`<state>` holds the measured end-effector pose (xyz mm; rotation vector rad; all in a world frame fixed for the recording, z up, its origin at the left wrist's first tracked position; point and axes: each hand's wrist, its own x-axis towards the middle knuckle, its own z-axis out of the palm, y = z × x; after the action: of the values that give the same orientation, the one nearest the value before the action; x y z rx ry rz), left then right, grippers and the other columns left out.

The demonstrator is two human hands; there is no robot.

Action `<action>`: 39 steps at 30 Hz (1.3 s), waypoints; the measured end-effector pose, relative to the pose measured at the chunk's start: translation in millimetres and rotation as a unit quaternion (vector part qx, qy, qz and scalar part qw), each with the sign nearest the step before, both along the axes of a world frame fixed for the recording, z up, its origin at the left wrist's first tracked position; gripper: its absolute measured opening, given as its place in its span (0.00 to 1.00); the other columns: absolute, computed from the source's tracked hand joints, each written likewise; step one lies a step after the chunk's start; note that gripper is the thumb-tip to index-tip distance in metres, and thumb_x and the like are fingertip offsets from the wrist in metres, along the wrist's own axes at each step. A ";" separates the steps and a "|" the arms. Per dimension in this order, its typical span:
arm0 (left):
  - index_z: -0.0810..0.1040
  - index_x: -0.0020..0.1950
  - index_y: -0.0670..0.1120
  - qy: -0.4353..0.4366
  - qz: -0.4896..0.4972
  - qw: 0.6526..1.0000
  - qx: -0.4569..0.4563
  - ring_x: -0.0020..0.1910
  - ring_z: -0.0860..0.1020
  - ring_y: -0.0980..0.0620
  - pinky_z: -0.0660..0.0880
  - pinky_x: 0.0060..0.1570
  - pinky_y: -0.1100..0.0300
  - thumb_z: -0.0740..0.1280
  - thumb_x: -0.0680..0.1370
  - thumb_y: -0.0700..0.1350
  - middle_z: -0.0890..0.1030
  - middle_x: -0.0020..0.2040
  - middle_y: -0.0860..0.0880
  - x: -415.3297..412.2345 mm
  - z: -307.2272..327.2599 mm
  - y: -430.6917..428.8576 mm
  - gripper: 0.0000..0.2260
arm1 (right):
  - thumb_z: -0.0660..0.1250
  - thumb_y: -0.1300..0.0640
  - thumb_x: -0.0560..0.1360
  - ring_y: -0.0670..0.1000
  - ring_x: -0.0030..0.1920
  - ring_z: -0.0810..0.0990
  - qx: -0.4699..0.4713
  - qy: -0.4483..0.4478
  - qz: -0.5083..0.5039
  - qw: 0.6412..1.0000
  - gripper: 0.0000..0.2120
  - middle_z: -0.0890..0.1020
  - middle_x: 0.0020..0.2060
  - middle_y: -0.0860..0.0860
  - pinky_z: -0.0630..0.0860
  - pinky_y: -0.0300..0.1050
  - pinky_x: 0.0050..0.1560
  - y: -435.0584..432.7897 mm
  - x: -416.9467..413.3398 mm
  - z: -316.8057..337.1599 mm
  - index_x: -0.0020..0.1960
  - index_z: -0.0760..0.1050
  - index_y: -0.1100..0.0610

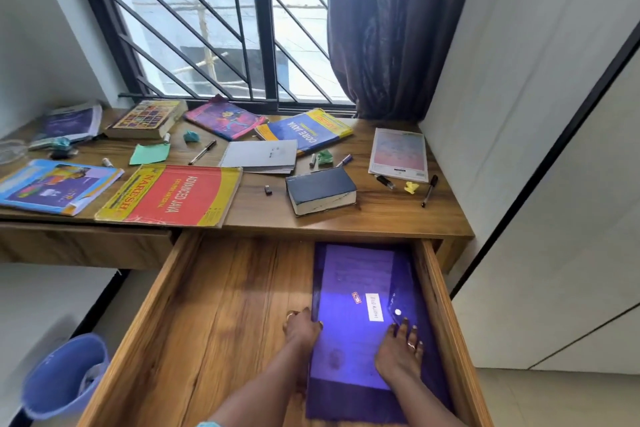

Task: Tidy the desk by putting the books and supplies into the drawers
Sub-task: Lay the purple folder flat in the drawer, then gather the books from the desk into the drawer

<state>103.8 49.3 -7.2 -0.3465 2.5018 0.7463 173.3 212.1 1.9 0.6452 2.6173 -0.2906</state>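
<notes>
Purple folder (pixel 360 322) lying flat in open drawer (pixel 207 305), against drawer's right wall. Left hand (pixel 301 324) at folder's left edge, grip narrow, fingers curled onto that edge; right hand (pixel 400 352) laid flat on folder's right half, grip wide, palm down, holding nothing. Bench (pixel 381 215) beyond drawer, cluttered: red Advanced Java book (pixel 173 194) past drawer's far left corner, overhanging bench edge; dark thick book (pixel 320 189) just past drawer's far side; Core Java book (pixel 308 130) further back toward window (pixel 214 21); pens, paper scraps scattered. Blue bin (pixel 64 376) on floor left of drawer.
</notes>
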 end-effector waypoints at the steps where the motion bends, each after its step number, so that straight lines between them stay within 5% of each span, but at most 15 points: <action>1: 0.72 0.66 0.43 0.003 0.009 1.000 0.003 0.67 0.70 0.45 0.67 0.64 0.59 0.59 0.80 0.47 0.74 0.65 0.42 -0.7 3.4 -6.0 0.16 | 0.49 0.60 0.79 0.59 0.77 0.43 0.000 -0.002 -0.005 1.000 0.27 0.43 0.77 0.58 0.45 0.53 0.76 -5.2 -2.8 2.3 0.77 0.49 0.59; 9: 0.69 0.71 0.40 0.047 0.173 0.978 0.110 0.69 0.70 0.44 0.67 0.68 0.57 0.64 0.79 0.45 0.72 0.69 0.40 -28.1 50.1 -87.3 0.22 | 0.52 0.60 0.78 0.57 0.76 0.52 -0.054 0.001 0.014 0.998 0.24 0.51 0.76 0.57 0.55 0.50 0.74 -66.6 -43.2 30.2 0.74 0.57 0.59; 16: 0.64 0.74 0.39 0.087 0.287 0.938 0.172 0.73 0.64 0.44 0.62 0.69 0.59 0.60 0.81 0.46 0.66 0.74 0.41 -69.2 84.5 -161.5 0.23 | 0.53 0.64 0.74 0.59 0.66 0.72 -0.169 0.016 0.027 0.985 0.22 0.73 0.65 0.60 0.72 0.47 0.62 -146.9 -103.4 66.9 0.67 0.68 0.60; 24: 0.64 0.73 0.38 0.099 0.465 0.768 0.430 0.71 0.66 0.44 0.63 0.68 0.54 0.61 0.80 0.49 0.67 0.72 0.43 -116.7 112.7 -181.1 0.25 | 0.62 0.63 0.75 0.55 0.64 0.74 -0.342 0.049 0.031 0.938 0.22 0.75 0.64 0.58 0.71 0.38 0.56 -207.3 -176.8 93.8 0.69 0.68 0.61; 29: 0.67 0.70 0.40 0.157 0.533 0.677 0.483 0.68 0.70 0.44 0.65 0.66 0.51 0.66 0.78 0.45 0.71 0.69 0.43 -154.6 114.3 -186.2 0.22 | 0.70 0.63 0.65 0.52 0.34 0.74 -0.489 0.047 -0.040 0.870 0.17 0.80 0.43 0.59 0.68 0.40 0.31 -223.4 -215.8 91.8 0.53 0.76 0.63; 31: 0.69 0.67 0.41 0.157 0.549 0.653 0.498 0.63 0.75 0.43 0.68 0.60 0.49 0.65 0.78 0.42 0.76 0.64 0.44 -169.9 104.5 -195.5 0.18 | 0.70 0.67 0.67 0.49 0.30 0.72 -0.543 0.035 -0.061 0.837 0.09 0.80 0.39 0.59 0.66 0.37 0.26 -228.3 -222.8 88.2 0.45 0.75 0.60; 34: 0.71 0.63 0.42 0.134 0.560 0.644 0.503 0.54 0.77 0.42 0.71 0.54 0.47 0.64 0.79 0.38 0.78 0.55 0.42 -177.7 108.3 -203.0 0.13 | 0.69 0.67 0.71 0.48 0.34 0.75 -0.592 0.016 -0.060 0.803 0.06 0.79 0.37 0.55 0.69 0.36 0.30 -232.0 -227.8 83.4 0.45 0.75 0.59; 39: 0.69 0.49 0.42 0.085 0.537 0.705 0.455 0.34 0.73 0.48 0.71 0.38 0.54 0.59 0.81 0.37 0.73 0.37 0.45 -181.4 112.4 -213.5 0.03 | 0.68 0.64 0.73 0.49 0.38 0.76 -0.666 0.005 -0.082 0.741 0.03 0.79 0.38 0.53 0.71 0.40 0.39 -239.9 -229.8 82.8 0.48 0.77 0.61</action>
<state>-77.6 -164.2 105.2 -1.3932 1.4860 2.3656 -56.5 -27.8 84.7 0.2839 1.6235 -1.9228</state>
